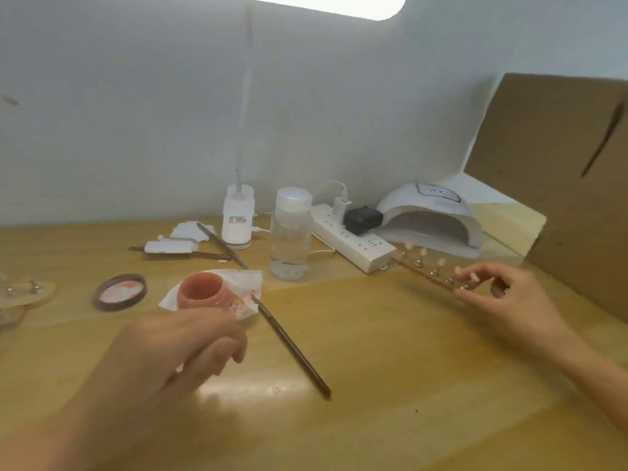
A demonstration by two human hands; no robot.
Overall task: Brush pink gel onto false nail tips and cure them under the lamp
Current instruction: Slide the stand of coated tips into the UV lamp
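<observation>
– Nail tips [423, 251]: where are they?
– In a row on small metal pegs along a flat amber strip [419, 269]. They are little pale ovals with a pink cast. The strip runs slantwise just in front of the curing lamp [431, 215], outside its mouth, with its far end beside the white power strip [353, 241].
– What shape is the lamp?
– A smooth white dome with a low arched opening, dull inside.
– Who has the strip?
– The right hand [503, 294] pinches its near end between the thumb and curled fingertips.
– And the other one?
– The left hand [190, 341] hovers low over the glossy wooden worktop [373, 375]. It is blurred, with the fingers curled downward, and I cannot tell whether it holds anything.
– The brush?
– A thin dark brush [292, 348] lies on the worktop, and no hand touches it. Its pink-stained tip rests on a crumpled white tissue [248, 278]. A squat round pink jar [200, 290] stands open on that tissue. Its dark-rimmed lid [120, 291] lies to the left, inside up and smeared pink.
– Anything behind?
– A clear plastic bottle [290, 232] stands upright, and brown cardboard [560, 181] leans at the right
</observation>
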